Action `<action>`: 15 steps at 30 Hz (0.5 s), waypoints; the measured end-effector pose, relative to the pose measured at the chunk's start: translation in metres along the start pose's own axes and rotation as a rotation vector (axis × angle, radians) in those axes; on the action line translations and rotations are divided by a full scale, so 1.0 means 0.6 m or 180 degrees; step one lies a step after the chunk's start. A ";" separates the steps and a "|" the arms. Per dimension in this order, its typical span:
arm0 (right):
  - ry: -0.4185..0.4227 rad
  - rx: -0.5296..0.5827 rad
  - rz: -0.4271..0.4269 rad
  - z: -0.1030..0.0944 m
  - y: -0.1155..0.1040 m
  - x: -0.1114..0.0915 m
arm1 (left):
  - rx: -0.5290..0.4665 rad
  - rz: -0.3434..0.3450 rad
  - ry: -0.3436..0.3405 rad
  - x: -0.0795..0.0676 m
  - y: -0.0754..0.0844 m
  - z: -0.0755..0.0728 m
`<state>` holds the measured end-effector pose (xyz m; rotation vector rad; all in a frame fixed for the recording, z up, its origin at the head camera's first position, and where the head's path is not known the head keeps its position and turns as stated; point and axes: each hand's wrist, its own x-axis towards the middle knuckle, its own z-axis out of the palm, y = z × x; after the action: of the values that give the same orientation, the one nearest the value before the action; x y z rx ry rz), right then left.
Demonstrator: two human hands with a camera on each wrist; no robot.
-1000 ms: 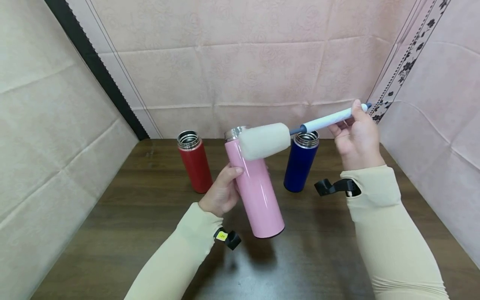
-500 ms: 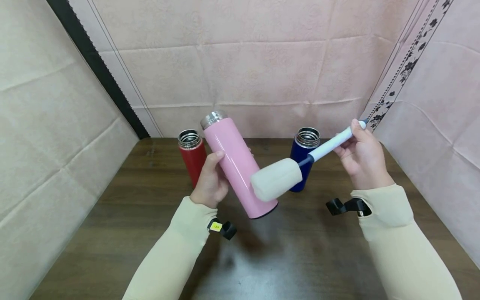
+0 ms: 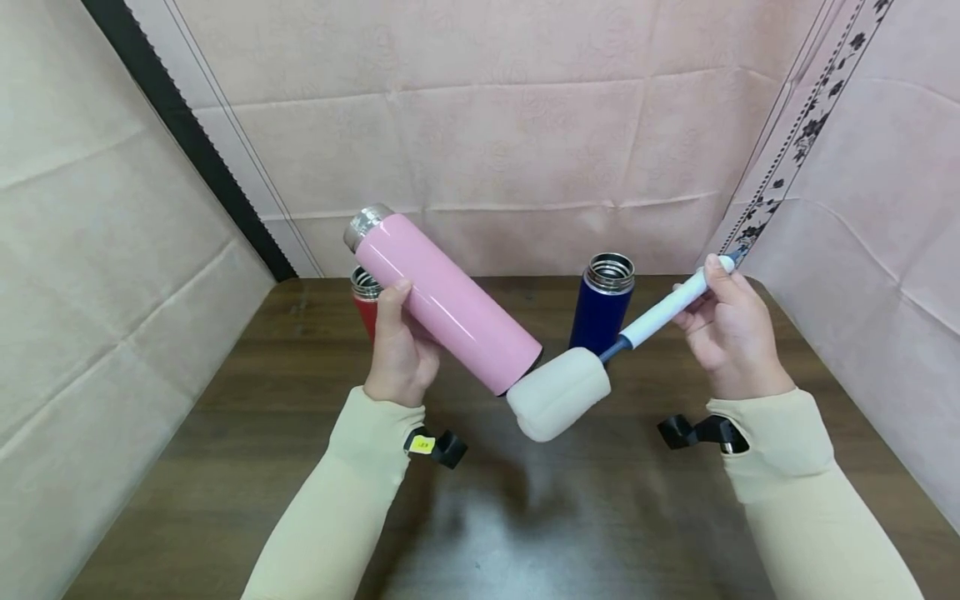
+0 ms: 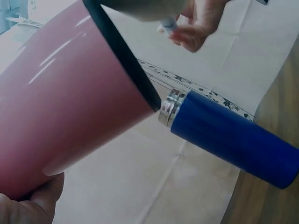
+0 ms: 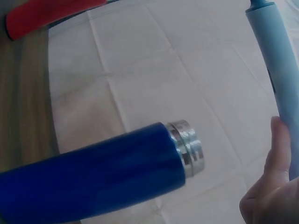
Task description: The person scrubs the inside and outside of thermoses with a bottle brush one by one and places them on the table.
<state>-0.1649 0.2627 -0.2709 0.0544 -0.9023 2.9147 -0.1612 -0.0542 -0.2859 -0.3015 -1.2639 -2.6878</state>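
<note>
My left hand (image 3: 403, 354) grips a pink thermos bottle (image 3: 450, 304) round its side, lifted over the table. The bottle leans far to the left, its bare steel neck (image 3: 367, 227) at the upper left and its dark base at the lower right. With thumb and fingers, my right hand (image 3: 735, 337) holds a bottle brush by its pale blue handle (image 3: 663, 315). The brush's white sponge head (image 3: 558, 393) points down and left, right at the pink bottle's base. In the right wrist view the handle (image 5: 275, 60) rises from my thumb and fingers.
An uncapped blue bottle (image 3: 602, 308) stands on the wooden table (image 3: 247, 467), behind the brush. An uncapped red bottle (image 3: 365, 300) stands at the left, mostly hidden by the pink bottle and my left hand. Cloth-covered walls (image 3: 510, 150) enclose the back and both sides.
The pink bottle has moved left and tilted much further over. My right hand has come down a little, and the sponge head has dropped from the bottle's neck to its base.
</note>
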 end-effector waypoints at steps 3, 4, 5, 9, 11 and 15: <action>-0.0034 -0.0178 -0.0036 0.004 0.011 -0.001 | -0.0037 0.0004 0.0028 0.000 0.001 0.001; -0.0035 -0.0228 -0.0055 0.004 0.014 -0.001 | -0.0043 0.0000 0.0035 -0.001 0.002 0.001; -0.0036 -0.0279 -0.0082 0.005 0.016 -0.001 | -0.0051 0.0005 0.0033 -0.001 0.002 0.001; 0.0050 -0.0365 -0.0251 0.002 0.015 0.002 | -0.0127 0.0012 0.0051 -0.004 0.004 -0.002; 0.0121 -0.0334 -0.0327 -0.003 0.010 0.004 | -0.0142 0.0026 0.0039 -0.004 0.004 -0.003; 0.0309 -0.0094 -0.0366 -0.018 -0.007 0.006 | -0.0117 0.0013 0.0064 -0.003 0.003 -0.005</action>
<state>-0.1684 0.2728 -0.2773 -0.0359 -0.8955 2.7715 -0.1593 -0.0573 -0.2870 -0.2805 -1.2081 -2.7063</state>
